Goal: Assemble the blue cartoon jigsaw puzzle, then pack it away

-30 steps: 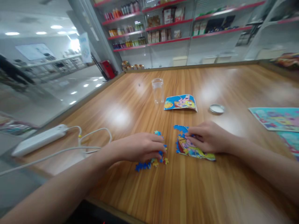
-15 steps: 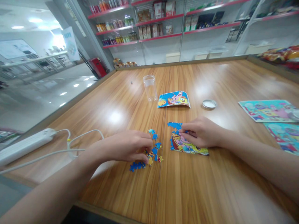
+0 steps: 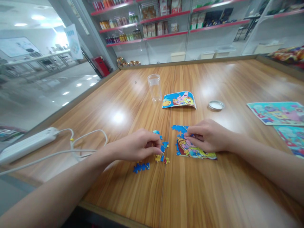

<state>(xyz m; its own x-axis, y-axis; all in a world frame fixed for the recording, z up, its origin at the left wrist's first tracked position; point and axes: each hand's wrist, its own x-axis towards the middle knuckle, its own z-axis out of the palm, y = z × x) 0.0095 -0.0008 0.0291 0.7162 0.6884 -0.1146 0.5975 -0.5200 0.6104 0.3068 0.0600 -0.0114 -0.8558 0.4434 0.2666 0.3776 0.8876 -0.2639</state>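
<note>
My left hand (image 3: 143,145) is over loose jigsaw pieces, its thumb and fingers drawn together; whatever lies between the tips is hidden. Blue and yellow puzzle pieces (image 3: 164,146) show just beyond its fingertips, and a joined blue strip of pieces (image 3: 141,167) lies below the palm. Over the partly assembled jigsaw puzzle (image 3: 190,150), my right hand (image 3: 205,136) pinches what looks like a puzzle piece at the puzzle's upper part. The fingers cover much of that piece and the puzzle's right side. A cartoon boat picture shows on the assembled part.
Behind the puzzle lie a curled picture card (image 3: 180,100), a clear plastic cup (image 3: 155,88) and a round metal lid (image 3: 216,105). Two cartoon sheets (image 3: 276,113) overlap at the right. A white power strip (image 3: 28,145) with cables (image 3: 89,133) occupies the left edge.
My left hand has moved slightly right and its fingers have closed together over the loose pieces. The right hand stays at the puzzle. The view has shifted a little.
</note>
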